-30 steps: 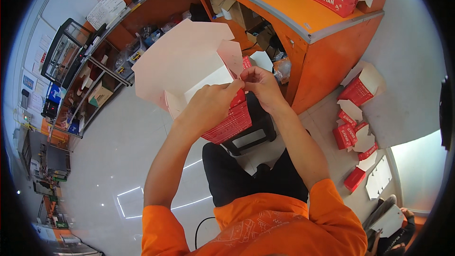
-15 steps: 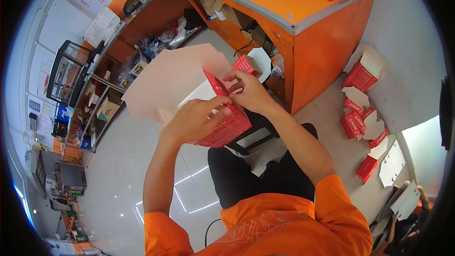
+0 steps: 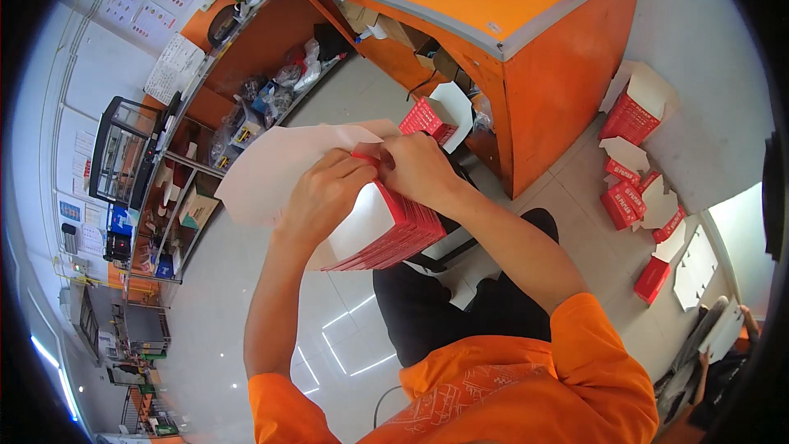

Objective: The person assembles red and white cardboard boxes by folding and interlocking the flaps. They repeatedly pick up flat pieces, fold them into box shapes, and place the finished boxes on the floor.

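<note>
In front of me is a stack of nested red-and-white paper food boxes (image 3: 403, 238), tilted, with their pale flaps (image 3: 267, 168) fanned out to the far left. My left hand (image 3: 320, 197) lies over the near side of the top box, its fingertips pinched on the box's red edge flap (image 3: 367, 150). From the right, my right hand (image 3: 417, 168) closes on the same flap, fingers bent and thumb partly hidden. Both hands meet at this far corner of the stack. What supports the boxes underneath is mostly hidden.
Beyond the stack stands another red-and-white box (image 3: 429, 119), beside an orange counter (image 3: 559, 74). Several folded boxes (image 3: 625, 201) lie on the floor at right. Lower right, another person's hand holds a white sheet (image 3: 723, 333). Shelves (image 3: 193, 160) line the left.
My hands have come closer together at the far corner of the box stack, and the red flap is now pinched between them. The pale flaps have dropped lower.
</note>
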A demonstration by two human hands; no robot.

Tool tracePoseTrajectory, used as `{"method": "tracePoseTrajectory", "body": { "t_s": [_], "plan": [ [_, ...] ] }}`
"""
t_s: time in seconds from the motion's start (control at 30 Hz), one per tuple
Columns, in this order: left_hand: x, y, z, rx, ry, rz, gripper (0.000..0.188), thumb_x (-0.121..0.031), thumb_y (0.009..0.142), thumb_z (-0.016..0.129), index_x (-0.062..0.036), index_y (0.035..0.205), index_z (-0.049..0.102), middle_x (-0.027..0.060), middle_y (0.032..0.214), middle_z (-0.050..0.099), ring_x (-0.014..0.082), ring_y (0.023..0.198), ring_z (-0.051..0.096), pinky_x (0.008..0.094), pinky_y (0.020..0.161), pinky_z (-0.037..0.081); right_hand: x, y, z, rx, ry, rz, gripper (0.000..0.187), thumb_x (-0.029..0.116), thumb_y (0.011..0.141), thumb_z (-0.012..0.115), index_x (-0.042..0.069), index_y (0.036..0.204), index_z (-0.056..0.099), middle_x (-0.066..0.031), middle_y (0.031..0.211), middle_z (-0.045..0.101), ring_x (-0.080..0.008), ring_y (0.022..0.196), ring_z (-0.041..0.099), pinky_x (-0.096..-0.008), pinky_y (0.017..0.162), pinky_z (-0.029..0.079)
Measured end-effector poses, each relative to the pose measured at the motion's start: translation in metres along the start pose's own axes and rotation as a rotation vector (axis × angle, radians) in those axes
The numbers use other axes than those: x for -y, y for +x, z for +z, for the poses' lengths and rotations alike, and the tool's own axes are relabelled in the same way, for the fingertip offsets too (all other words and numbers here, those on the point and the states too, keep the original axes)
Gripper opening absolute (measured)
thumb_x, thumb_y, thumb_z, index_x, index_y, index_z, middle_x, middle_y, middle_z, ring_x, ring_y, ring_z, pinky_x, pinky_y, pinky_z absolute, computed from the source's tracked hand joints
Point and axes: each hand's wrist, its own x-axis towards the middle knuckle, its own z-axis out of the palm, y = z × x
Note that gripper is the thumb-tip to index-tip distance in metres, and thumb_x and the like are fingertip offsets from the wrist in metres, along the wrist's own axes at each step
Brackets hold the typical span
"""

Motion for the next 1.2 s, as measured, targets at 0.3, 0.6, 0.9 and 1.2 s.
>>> {"method": "tracePoseTrajectory", "body": {
  "t_s": [0.3,0.6,0.9,1.2],
  "plan": [
    [0.014,0.002,0.018,0.051,-0.020,-0.017,0.016,-0.001,0.083,0.065,-0.0020,0.097,0.073,0.0103,0.103,0.074,0.0288,0.100,0.069,0.0394,0.088,0.056,-0.007,-0.009,0.006,-0.078,0.229,0.082,0.013,0.008,0.086,0.071,-0.001,0.094,0.072,-0.0212,0.084,0.073,-0.0344,0.078,0.073,-0.0411,0.071,0.056],
    [0.011,-0.017,0.034,-0.068,-0.026,-0.139,0.024,-0.008,0.090,0.065,-0.0056,0.114,0.070,0.0080,0.123,0.070,0.0317,0.104,0.069,0.0409,0.090,0.057,0.017,-0.026,0.009,-0.207,0.390,0.000,0.030,0.010,0.090,0.068,0.002,0.119,0.067,-0.0172,0.111,0.069,-0.0287,0.090,0.070,-0.0375,0.084,0.058],
    [-0.008,-0.094,0.003,-0.224,0.112,-0.951,0.025,-0.012,0.094,0.068,-0.0027,0.117,0.070,0.0174,0.116,0.070,0.0389,0.102,0.069,0.0445,0.085,0.055,0.005,-0.031,0.001,-0.027,0.320,-0.033,0.034,0.002,0.092,0.062,-0.001,0.126,0.065,-0.0167,0.123,0.066,-0.0227,0.097,0.070,-0.0325,0.086,0.059],
    [-0.005,-0.112,0.018,-0.399,-0.013,-0.973,0.025,-0.006,0.091,0.069,0.0009,0.115,0.071,0.0194,0.114,0.070,0.0367,0.097,0.071,0.0408,0.080,0.057,0.019,-0.016,0.006,0.029,0.050,-0.109,0.040,0.004,0.090,0.057,-0.006,0.129,0.063,-0.0231,0.136,0.061,-0.0366,0.124,0.060,-0.0422,0.107,0.048]
  ]
}}
